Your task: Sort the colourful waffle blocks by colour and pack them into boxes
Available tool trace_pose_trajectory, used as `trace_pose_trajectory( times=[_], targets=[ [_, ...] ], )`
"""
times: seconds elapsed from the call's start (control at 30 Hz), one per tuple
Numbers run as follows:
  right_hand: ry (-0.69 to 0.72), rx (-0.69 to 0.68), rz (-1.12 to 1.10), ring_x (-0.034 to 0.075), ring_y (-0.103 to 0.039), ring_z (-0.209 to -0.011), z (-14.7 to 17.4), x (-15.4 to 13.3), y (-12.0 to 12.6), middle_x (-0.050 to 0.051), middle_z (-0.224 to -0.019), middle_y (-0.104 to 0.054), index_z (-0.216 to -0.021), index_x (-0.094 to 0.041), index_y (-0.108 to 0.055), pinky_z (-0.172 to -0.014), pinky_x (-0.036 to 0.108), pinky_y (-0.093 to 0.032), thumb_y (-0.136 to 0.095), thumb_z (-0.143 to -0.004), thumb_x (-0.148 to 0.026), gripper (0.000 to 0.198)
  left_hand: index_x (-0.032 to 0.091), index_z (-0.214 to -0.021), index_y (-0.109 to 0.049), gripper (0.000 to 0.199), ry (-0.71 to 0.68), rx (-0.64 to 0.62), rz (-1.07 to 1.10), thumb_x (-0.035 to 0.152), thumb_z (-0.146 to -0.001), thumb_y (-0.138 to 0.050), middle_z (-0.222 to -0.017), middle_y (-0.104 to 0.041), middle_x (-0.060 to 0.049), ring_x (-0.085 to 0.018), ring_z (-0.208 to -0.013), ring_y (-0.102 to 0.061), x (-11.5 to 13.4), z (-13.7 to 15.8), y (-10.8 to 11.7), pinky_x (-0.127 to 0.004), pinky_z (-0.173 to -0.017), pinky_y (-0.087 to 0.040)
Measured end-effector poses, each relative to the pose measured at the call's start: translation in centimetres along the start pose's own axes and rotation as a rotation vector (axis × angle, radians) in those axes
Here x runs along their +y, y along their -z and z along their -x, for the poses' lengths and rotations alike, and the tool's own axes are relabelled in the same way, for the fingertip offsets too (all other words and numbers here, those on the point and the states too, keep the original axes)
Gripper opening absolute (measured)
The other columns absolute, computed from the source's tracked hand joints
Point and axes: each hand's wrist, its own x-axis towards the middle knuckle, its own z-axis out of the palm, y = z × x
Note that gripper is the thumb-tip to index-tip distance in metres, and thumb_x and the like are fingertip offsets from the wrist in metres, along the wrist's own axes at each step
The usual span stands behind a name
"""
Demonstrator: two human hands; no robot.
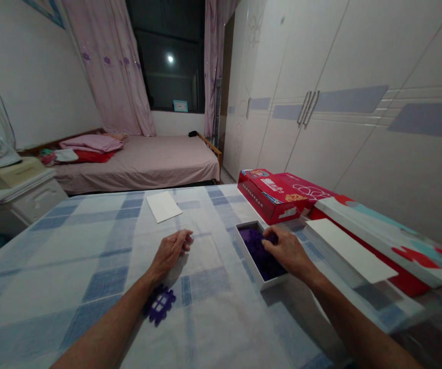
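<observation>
My right hand (285, 250) reaches into a white box (260, 281) of purple plastic pieces (257, 247). Its thumb and fingers are pinched on a purple piece at the box's far right side; that piece is partly hidden by the fingers. Over the tablecloth, left of the box, my left hand (170, 252) has its fingers loosely bent and slightly apart, with nothing seen in them. A purple notched plastic piece with a windowlike grid (160, 305) lies flat beside my left wrist, its left edge covered by the forearm.
A white card (163, 206) lies on the checked tablecloth (101, 282) beyond my left hand. Behind and right of the white box are a red box (273, 197), a white box lid (349, 251) and a long printed package (394, 241). A bed and wardrobe stand beyond.
</observation>
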Motion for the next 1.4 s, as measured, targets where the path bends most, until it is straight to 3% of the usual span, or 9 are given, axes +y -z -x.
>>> trace_pose_trajectory(
  times=[0.13, 0.27, 0.5, 0.7, 0.8, 0.87, 1.0, 1.23, 1.4],
  targets=[
    [-0.074, 0.095, -0.29, 0.014, -0.056, -0.064, -1.1, 1.1, 1.2, 0.001, -0.074, -0.061, -0.084, -0.018, -0.058, -0.061, 0.027, -0.043, -0.055, -0.073, -0.036, 0.021, 0.013, -0.094, -0.065, 0.051, 0.0, -0.002, 0.003, 0.057, -0.083, -0.042, -0.082, -0.064, -0.007, -0.014, -0.066, -0.058, 0.0, 0.0, 0.0, -0.024, -0.055, -0.044],
    [-0.162, 0.097, -0.46, 0.01, -0.048, -0.05, -1.6, 1.4, 1.4, -0.003, -0.062, -0.055, -0.085, -0.017, -0.057, -0.047, 0.023, -0.038, -0.056, -0.072, -0.039, 0.026, 0.013, -0.094, -0.065, 0.05, -0.01, -0.015, -0.035, 0.056, -0.084, -0.041, -0.081, -0.064, -0.007, -0.014, -0.066, -0.058, 0.1, 0.0, 0.0, -0.025, -0.056, -0.044],
    [-0.107, 0.025, -0.338, 0.01, -0.05, -0.055, -1.4, 1.7, 1.8, 0.0, -0.068, -0.059, -0.08, -0.016, -0.061, -0.05, 0.022, -0.037, -0.053, -0.073, -0.035, 0.022, 0.015, -0.095, -0.065, 0.05, -0.014, -0.018, -0.039, 0.056, -0.085, -0.04, -0.081, -0.064, -0.006, -0.015, -0.067, -0.058, 0.0, 0.0, 0.0, -0.025, -0.057, -0.045],
    [-0.01, -0.158, -0.219, 0.014, -0.054, -0.062, -1.0, 0.9, 0.8, 0.002, -0.071, -0.061, -0.09, -0.016, -0.065, -0.059, 0.026, -0.04, -0.052, -0.074, -0.036, 0.029, 0.015, -0.095, -0.065, 0.049, -0.02, -0.02, -0.042, 0.055, -0.085, -0.04, -0.082, -0.064, -0.006, -0.014, -0.067, -0.058, -0.1, 0.0, 0.0, -0.024, -0.055, -0.045],
    [0.049, -0.126, -0.024, 0.018, -0.057, -0.078, -0.7, 0.1, -0.6, 0.006, -0.084, -0.064, -0.092, -0.016, -0.065, -0.069, 0.03, -0.04, -0.056, -0.073, -0.036, 0.029, 0.015, -0.095, -0.065, 0.049, -0.013, -0.022, -0.044, 0.055, -0.085, -0.04, -0.082, -0.064, -0.006, -0.014, -0.067, -0.058, 0.0, 0.0, 0.0, -0.024, -0.056, -0.045],
    [0.052, -0.112, 0.014, 0.018, -0.057, -0.077, -0.7, -0.1, -1.1, 0.005, -0.084, -0.064, -0.089, -0.016, -0.064, -0.069, 0.029, -0.039, -0.057, -0.072, -0.032, 0.025, 0.014, -0.095, -0.065, 0.049, -0.005, -0.021, -0.049, 0.055, -0.085, -0.04, -0.082, -0.064, -0.006, -0.014, -0.068, -0.059, 0.1, 0.1, 0.1, -0.024, -0.057, -0.045],
    [0.023, -0.09, -0.198, 0.013, -0.053, -0.066, -1.1, 0.3, -0.3, 0.0, -0.071, -0.061, -0.078, -0.017, -0.059, -0.06, 0.025, -0.038, -0.057, -0.071, -0.031, 0.016, 0.015, -0.096, -0.065, 0.05, 0.003, -0.02, -0.049, 0.056, -0.084, -0.04, -0.085, -0.065, -0.006, -0.015, -0.068, -0.059, 0.1, 0.1, 0.1, -0.024, -0.057, -0.046],
    [-0.262, -0.028, -0.773, 0.005, -0.038, -0.045, -0.6, 2.2, 3.3, -0.004, -0.062, -0.052, -0.083, -0.017, -0.059, -0.04, 0.018, -0.026, -0.067, -0.066, -0.047, 0.036, 0.015, -0.095, -0.065, 0.05, 0.014, -0.016, -0.05, 0.057, -0.083, -0.041, -0.083, -0.065, -0.006, -0.014, -0.066, -0.059, 0.0, 0.0, 0.0, -0.024, -0.056, -0.045],
    [-0.346, 0.09, -0.96, 0.004, -0.04, -0.046, 1.2, 4.2, 2.4, -0.004, -0.067, -0.055, -0.09, -0.02, -0.06, -0.04, 0.016, -0.03, -0.067, -0.068, -0.048, 0.037, 0.014, -0.098, -0.064, 0.051, 0.0, -0.027, -0.082, 0.056, -0.086, -0.038, -0.082, -0.066, -0.006, -0.014, -0.064, -0.058, 0.6, 0.1, 0.3, -0.025, -0.057, -0.045]
  ],
)
